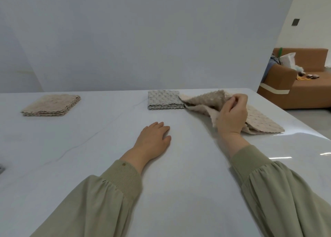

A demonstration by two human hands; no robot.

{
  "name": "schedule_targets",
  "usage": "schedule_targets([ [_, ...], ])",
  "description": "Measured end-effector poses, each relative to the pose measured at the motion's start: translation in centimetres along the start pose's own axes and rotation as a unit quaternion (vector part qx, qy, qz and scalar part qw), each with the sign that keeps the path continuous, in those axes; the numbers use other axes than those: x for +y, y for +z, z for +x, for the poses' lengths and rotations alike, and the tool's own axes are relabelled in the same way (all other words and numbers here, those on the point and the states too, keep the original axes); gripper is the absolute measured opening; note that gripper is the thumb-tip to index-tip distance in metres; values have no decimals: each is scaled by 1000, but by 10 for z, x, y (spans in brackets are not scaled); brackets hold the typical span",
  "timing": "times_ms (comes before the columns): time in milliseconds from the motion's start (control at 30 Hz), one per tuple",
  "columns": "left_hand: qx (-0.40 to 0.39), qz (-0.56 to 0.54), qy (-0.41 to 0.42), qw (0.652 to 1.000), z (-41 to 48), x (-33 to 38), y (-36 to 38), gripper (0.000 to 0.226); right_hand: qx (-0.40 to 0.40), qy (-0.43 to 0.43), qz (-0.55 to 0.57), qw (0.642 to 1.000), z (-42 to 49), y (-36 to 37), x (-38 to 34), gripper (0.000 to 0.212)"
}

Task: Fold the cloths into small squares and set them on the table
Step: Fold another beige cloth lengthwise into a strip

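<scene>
Right hand (232, 114): fingers (236, 97) pinch a raised corner of the loose beige cloth (259, 119), which lies touching the grey folded square's (164, 98) right edge.
Left hand (154, 138): flat, relaxed on the worktop (107, 165), in front of the grey square, holding nothing.
Risk: a careless pull likely drags the grey square askew; folded one-handed, the edges could misalign.
Textures: soft, bobbled weave with wavy edges; glossy worktop.
Beige folded stack (52, 104): well left of the grey square.
</scene>
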State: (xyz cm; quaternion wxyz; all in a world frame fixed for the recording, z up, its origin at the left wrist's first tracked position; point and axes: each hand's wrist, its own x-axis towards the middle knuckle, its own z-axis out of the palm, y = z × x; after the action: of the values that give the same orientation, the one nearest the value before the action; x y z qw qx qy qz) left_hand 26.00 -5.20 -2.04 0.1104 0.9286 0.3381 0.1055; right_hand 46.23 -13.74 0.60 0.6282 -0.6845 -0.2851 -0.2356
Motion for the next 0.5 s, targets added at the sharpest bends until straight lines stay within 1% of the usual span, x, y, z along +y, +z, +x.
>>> schedule_targets([
  [67, -2, -1, -2, 1000, 1, -1, 1, 47, -84, 41, -64, 994, 3, -1, 8, 16],
  [100, -3, -3, -4, 1000, 1, -2, 2, 47, -139, 49, -119, 982, 3, 0, 13, 17],
  [167, -6, -6, -8, 1000, 3, -3, 3, 48, -232, 53, -220, 946, 2, 2, 22, 19],
  [233, -7, -8, -9, 1000, 3, -3, 3, 48, -286, 42, -269, 919, 1, 4, 26, 22],
  [333, -3, -9, -6, 1000, 3, -3, 2, 47, -334, 30, -310, 889, 1, 5, 24, 40],
  [433, 0, -9, -3, 1000, 2, -2, 2, 47, -331, -35, -398, 855, 2, 5, 25, 57],
  [500, 2, -10, -3, 1000, 2, -2, 2, 47, -330, -42, -440, 834, 4, 5, 27, 60],
])
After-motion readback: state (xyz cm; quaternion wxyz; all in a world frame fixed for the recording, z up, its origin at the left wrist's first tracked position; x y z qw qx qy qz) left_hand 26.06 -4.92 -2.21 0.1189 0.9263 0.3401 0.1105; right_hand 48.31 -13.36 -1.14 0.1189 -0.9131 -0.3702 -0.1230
